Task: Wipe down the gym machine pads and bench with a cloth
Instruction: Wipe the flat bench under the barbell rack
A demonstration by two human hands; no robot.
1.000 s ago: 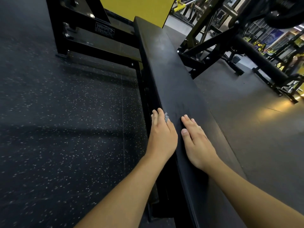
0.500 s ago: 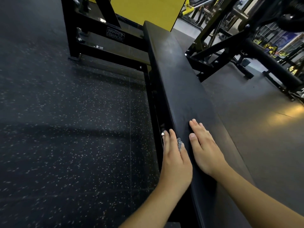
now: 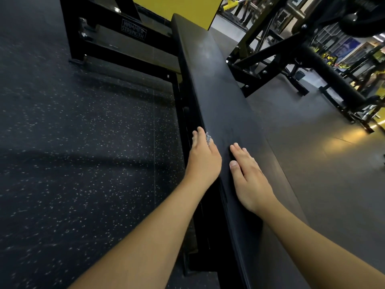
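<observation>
The left hand (image 3: 205,157) lies over the left edge of the bench (image 3: 220,97), with its fingers bent down along the side of the pad, and a small piece of patterned grey cloth (image 3: 208,138) shows between the fingers there, so I judge that this hand presses the cloth against the side to wipe it. How much of the cloth is under the palm I cannot tell. The right hand (image 3: 249,176) lies flat on top of the pad, just beside the left one, fingers straight and together, holding nothing; it probably steadies the body while the person leans over. The bench is a long black padded board that runs away from the camera toward a yellow panel (image 3: 177,7). Its top looks dull and a little marked, and I cannot say which parts are already wiped. Under its left side a black metal frame (image 3: 129,41) stands on the floor (image 3: 73,163), which is dark rubber with pale speckles. On the right the floor is smoother and grey, with a warm patch of light. More black machines (image 3: 295,59) stand there, well apart from the bench, and yellow equipment is in the far background.
</observation>
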